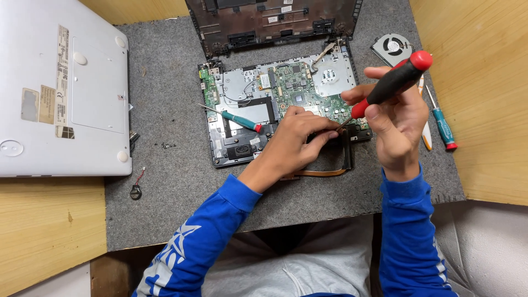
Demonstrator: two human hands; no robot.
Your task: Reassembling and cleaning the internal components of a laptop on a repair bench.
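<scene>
Head view. Right hand (399, 124) closed in a full grip round a red-and-black screwdriver (393, 82), handle tilted up to the right, tip down at the front right edge of the opened laptop (280, 104). Left hand (297, 140) rests on the laptop's front edge just beside that tip, fingers curled and pinching at a dark part there; what exactly it has hold of cannot be told. Both arms in blue sleeves.

Laptop sits mid-mat, bottom cover off, green board (302, 88) exposed, hinged screen half (275, 22) standing open at the back. A teal screwdriver (234, 118) lies loose across the laptop's left part. A flat brown cable (324, 172) pokes out under the left hand.

Grey mat (165, 181) covers the wooden surface (49, 220). Left: a silver laptop (60, 88) upside down, partly off the mat. Near it, small screws (168, 146) and a coin cell with wires (136, 191). Right: fan (391, 47) at the back, a second teal screwdriver (443, 124) beside the right hand.
</scene>
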